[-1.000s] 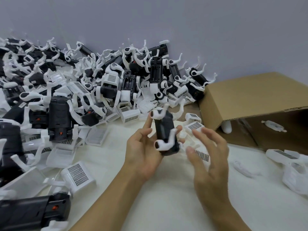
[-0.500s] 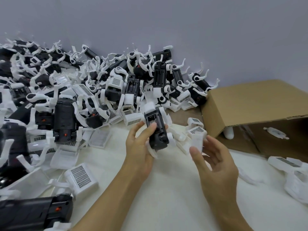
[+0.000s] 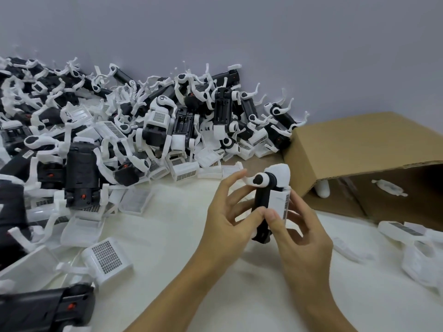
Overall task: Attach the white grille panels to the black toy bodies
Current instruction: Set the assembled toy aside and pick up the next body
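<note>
Black toy body (image 3: 261, 202), held upright above the white tabletop (image 3: 167, 271) at centre frame, just left of the cardboard box (image 3: 354, 149). White leg piece with a black round joint (image 3: 259, 179) at its top end, pointing left. White grille panel (image 3: 279, 203) pressed flat against the body's right side, dark grille strip facing right. Left hand (image 3: 227, 224) wrapped round the body from the left, thumb against its lower front, fingers spread and half open behind. Right hand (image 3: 302, 233) pinched on the panel, thumb on its lower front corner, fingers curled behind its right edge. Thumb tips nearly touching. Whether the panel was fully seated: could not tell.

Large heap of black-and-white toy parts (image 3: 119, 130) banked against the grey wall (image 3: 239, 32) to the left and behind. Loose grille piece (image 3: 107, 257) lying near the left forearm. Another black body (image 3: 45, 310) at the lower left corner. Box on its side, open toward the camera, small white part (image 3: 389, 188) inside. More white parts (image 3: 407, 231) on the table at far right.
</note>
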A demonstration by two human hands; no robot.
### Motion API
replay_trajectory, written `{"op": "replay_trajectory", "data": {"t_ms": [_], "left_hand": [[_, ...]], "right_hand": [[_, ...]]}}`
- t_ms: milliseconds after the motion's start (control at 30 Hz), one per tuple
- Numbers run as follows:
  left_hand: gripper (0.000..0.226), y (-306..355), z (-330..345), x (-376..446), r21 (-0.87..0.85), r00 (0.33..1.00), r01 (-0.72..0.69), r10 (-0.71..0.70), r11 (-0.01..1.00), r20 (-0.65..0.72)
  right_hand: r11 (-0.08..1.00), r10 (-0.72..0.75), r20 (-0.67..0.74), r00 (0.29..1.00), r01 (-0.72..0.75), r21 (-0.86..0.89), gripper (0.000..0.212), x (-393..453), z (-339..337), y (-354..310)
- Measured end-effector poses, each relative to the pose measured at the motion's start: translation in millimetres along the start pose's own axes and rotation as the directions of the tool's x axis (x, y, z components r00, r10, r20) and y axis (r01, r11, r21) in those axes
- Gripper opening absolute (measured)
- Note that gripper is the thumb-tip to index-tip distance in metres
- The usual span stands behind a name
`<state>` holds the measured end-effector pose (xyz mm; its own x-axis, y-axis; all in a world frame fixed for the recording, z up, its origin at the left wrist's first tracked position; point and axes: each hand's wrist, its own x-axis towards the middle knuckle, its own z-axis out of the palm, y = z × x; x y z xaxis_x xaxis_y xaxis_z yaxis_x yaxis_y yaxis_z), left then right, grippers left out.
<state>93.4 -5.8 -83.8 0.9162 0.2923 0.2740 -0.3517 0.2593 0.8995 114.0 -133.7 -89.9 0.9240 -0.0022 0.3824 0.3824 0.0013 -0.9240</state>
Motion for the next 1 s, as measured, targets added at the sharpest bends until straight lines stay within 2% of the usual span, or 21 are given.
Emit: {"op": "replay_trajectory", "data": {"t_ms": [100,300,500,633,700,800,900,1000], "left_hand": [[0.063,-1.7,0.0,0.3,-0.097,0.999,0.05,-0.051,0.994,-0.009],[0.046,2.5,1.0,-0.2,-0.128,0.999,0.032,-0.036,0.991,-0.029],[0.046,2.9,4.9,-2.5,-0.038,0.996,-0.012,0.008,0.999,-0.094],[0.042,4.0,5.3,-4.1,-0.02,0.995,-0.013,0.011,1.0,-0.095],[0.043,5.8,3.3,-2.4,-0.044,0.993,0.011,-0.016,0.999,-0.116],[0.049,7.1,1.4,0.5,-0.058,0.993,0.049,-0.055,0.997,-0.103],[0.051,6.3,3.3,-0.8,-0.02,0.998,0.058,-0.058,0.998,-0.012],[0.049,2.7,4.7,-2.6,0.033,0.999,0.044,-0.044,0.998,0.003]], "right_hand": [[0.998,0.036,0.053,0.998,-0.038,0.04,0.054,0.7,1.1,0.3],[0.998,0.027,0.109,0.994,-0.034,0.061,0.043,1.9,4.1,-0.1],[0.998,-0.062,0.11,0.992,0.059,0.025,0.039,-1.6,3.6,1.1],[0.998,-0.056,0.149,0.987,0.057,-0.004,0.041,-1.1,0.2,3.4],[1.0,-0.019,0.185,0.983,0.016,0.013,0.037,-0.4,0.6,4.0],[0.979,0.101,0.157,0.982,-0.126,0.158,0.03,3.1,0.4,2.8],[0.975,0.159,0.173,0.972,-0.182,0.13,0.031,5.2,0.0,3.0],[0.972,0.196,0.175,0.965,-0.215,0.096,0.033,5.0,0.2,2.0]]}}
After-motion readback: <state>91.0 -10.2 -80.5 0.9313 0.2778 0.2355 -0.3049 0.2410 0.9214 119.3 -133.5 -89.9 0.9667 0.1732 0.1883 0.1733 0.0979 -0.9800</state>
